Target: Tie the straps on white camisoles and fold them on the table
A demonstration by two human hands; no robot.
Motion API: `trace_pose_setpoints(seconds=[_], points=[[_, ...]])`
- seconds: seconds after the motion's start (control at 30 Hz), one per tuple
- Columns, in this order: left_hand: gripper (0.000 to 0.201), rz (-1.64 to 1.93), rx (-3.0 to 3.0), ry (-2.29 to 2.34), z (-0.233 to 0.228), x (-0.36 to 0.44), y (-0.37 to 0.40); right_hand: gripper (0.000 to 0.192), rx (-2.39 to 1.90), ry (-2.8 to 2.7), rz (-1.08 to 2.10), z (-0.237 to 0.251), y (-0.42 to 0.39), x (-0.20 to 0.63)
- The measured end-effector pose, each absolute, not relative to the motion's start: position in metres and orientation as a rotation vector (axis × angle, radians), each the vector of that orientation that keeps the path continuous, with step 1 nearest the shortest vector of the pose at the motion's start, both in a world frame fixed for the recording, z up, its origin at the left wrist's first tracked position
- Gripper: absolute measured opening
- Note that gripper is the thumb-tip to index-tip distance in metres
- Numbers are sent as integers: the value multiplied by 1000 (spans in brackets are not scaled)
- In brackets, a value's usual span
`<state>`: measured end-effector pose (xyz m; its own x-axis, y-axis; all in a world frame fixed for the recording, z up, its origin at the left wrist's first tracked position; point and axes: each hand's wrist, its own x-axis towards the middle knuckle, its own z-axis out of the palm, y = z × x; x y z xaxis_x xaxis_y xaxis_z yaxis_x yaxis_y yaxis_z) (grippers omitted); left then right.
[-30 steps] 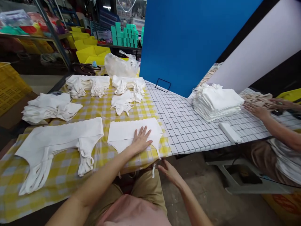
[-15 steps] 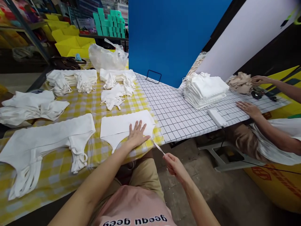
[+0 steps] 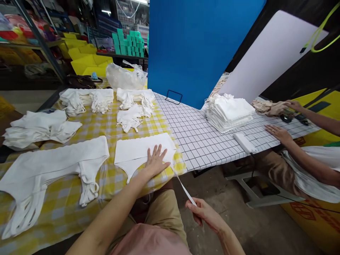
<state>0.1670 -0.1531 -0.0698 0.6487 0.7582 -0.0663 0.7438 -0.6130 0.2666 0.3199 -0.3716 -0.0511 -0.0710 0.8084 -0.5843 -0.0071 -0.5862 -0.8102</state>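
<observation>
A white strappy top (image 3: 130, 150) lies flat near the edge of the yellow checked table. My left hand (image 3: 156, 162) rests palm down on its right side, fingers spread, pressing on the cloth. From the top's right corner a white strap (image 3: 182, 185) runs taut past the table edge to my right hand (image 3: 204, 213). The strap is pinched between the thumb and fingers of that hand, below table height. To the left lies a layered pile of similar white tops (image 3: 69, 156), its straps hanging toward me.
More white garments (image 3: 86, 97) lie in bundles farther back. A white stack (image 3: 230, 111) and a white power strip (image 3: 244, 142) sit on the grid-patterned table (image 3: 191, 141). A blue board (image 3: 186, 46) stands behind. At right, another person's hands (image 3: 280, 134) work beside beige cloth (image 3: 271, 107).
My right hand has moved down and a little right, with a longer stretch of strap now showing. My left hand stays on the top. The view has tilted up slightly.
</observation>
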Motion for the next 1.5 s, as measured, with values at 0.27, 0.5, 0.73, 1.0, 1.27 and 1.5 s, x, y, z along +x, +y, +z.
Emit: trace_pose_setpoints(seconds=[0.27,0.5,0.73,1.0,1.27,1.5], points=[[52,285,2670,1141,-56,174,-177,55,-1680,-834,1909,-68,-375,313],[63,359,2582,341,-59,181,-237,53,-1196,-864,1957,-9,-365,304],[23,570,2341,374,-43,182,-249,43,-1404,-869,1912,28,-348,307],[29,549,1758,705,-48,194,-238,35,-1394,-748,1575,48,-292,326],[33,566,1152,727,-52,192,-222,36,-1839,-942,1168,-14,-263,335],[34,455,1284,594,-43,185,-225,38,-1675,-1645,866,-36,-250,328]])
